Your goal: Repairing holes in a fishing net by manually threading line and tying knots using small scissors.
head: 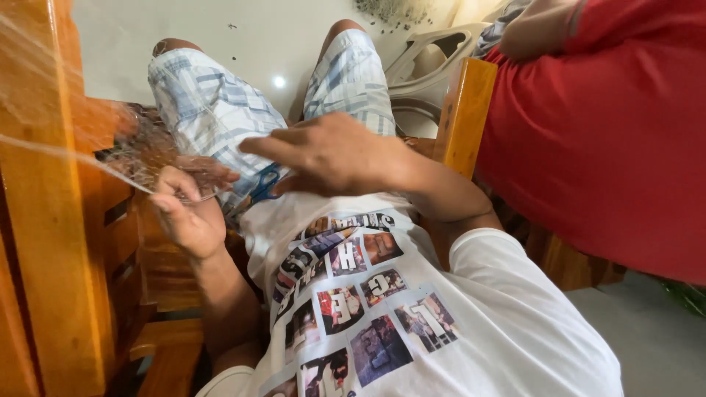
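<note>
Hands: left hand (pixel 187 213) pinches clear plastic sheet (pixel 147 158); right hand (pixel 331 154) hovers loosely spread, perhaps touching blue-handled scissors (pixel 265 185).

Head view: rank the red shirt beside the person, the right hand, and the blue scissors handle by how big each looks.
1. Red shirt, largest by far, though it sits close to the camera.
2. Right hand.
3. Blue scissors handle, smallest; the hand hides part of it.
</note>
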